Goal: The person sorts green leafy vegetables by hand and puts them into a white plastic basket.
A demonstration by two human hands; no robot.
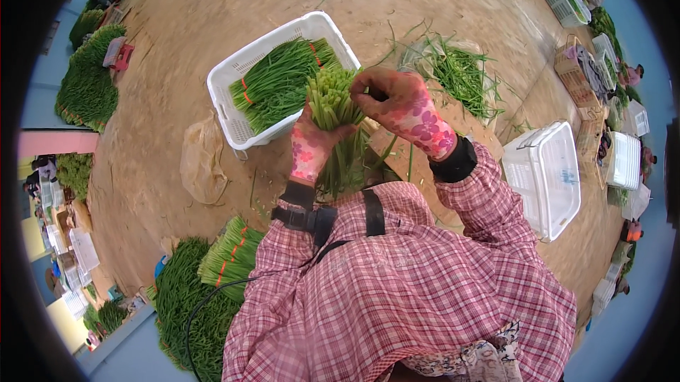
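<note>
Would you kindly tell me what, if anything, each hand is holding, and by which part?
The left hand grips a bunch of green stalks just below its pale ends; whether the right hand holds any cannot be told.

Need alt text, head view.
A person's left hand grips a bunch of green stalks, pale ends up; the right hand curls at its edge. Ahead, a white basket holds green bundles tied with orange bands, and loose stalks lie to its right.

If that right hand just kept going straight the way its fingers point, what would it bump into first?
Most likely the pale ends of the green stalk bunch in the left hand; the right hand's fingertips look right beside it, perhaps already touching.
</note>
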